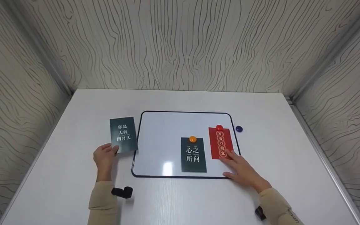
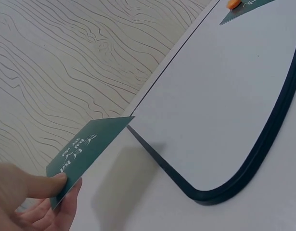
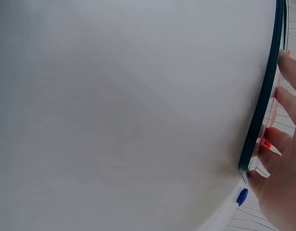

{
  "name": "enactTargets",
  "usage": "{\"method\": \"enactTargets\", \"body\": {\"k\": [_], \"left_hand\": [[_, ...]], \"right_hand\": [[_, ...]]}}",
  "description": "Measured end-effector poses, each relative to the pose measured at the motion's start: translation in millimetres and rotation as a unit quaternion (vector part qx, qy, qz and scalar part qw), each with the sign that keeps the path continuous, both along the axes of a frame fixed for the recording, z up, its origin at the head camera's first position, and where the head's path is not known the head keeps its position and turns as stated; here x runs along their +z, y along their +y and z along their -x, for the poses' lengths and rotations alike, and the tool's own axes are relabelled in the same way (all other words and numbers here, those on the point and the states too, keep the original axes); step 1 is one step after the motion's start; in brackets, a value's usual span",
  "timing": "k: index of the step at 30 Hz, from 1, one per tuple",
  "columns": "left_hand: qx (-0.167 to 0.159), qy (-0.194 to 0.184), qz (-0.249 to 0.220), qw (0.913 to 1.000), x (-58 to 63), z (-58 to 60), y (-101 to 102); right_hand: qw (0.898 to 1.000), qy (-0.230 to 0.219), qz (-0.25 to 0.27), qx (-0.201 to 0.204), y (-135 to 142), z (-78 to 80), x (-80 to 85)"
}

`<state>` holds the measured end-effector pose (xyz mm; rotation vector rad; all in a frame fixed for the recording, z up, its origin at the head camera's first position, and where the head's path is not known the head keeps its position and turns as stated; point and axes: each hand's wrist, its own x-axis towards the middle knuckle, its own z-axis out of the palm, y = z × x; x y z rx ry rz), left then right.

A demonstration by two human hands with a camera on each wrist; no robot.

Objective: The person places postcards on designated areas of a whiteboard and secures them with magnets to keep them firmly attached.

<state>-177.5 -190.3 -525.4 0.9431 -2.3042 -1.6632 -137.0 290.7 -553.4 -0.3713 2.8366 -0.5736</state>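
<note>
My left hand (image 1: 104,156) pinches the lower left corner of a dark green card (image 1: 123,129) with white characters, thumb on top. In the left wrist view the card (image 2: 87,149) is raised and casts a shadow beside the whiteboard. On the whiteboard (image 1: 161,131), a second green card (image 1: 193,164) lies under an orange round magnet (image 1: 192,139). A red card (image 1: 215,147) lies at the board's right side with a red magnet (image 1: 219,127) at its top edge. My right hand (image 1: 245,172) has its fingers spread, fingertips at the red card's lower edge and the thumb near the board's lower border.
A dark blue round magnet (image 1: 239,128) sits on the white table (image 1: 167,200) just outside the board's right edge. Wood-grain panels (image 1: 173,47) enclose the table at the back and both sides. Black wrist cameras (image 1: 122,192) are worn at the sleeves.
</note>
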Motion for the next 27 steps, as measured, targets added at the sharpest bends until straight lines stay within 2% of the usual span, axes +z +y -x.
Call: {"method": "enactTargets", "body": {"k": [8,16,22,27], "left_hand": [[-0.016,0.023,-0.019,0.9994,1.0,-0.8,8],[-0.024,0.009,-0.026,0.9993,1.2,0.1,15],[-0.043,-0.004,-0.048,0.9979,0.7,1.4,22],[-0.054,-0.008,-0.05,0.9973,-0.8,1.7,27]], "right_hand": [[1.0,0.006,-0.001,0.002,0,-0.2,-0.4],[1.0,0.009,-0.001,0.001,0,-0.4,-1.4],[1.0,0.008,0.001,0.004,0,-0.3,-1.0],[1.0,0.009,0.001,0.008,0,-0.1,-0.7]]}}
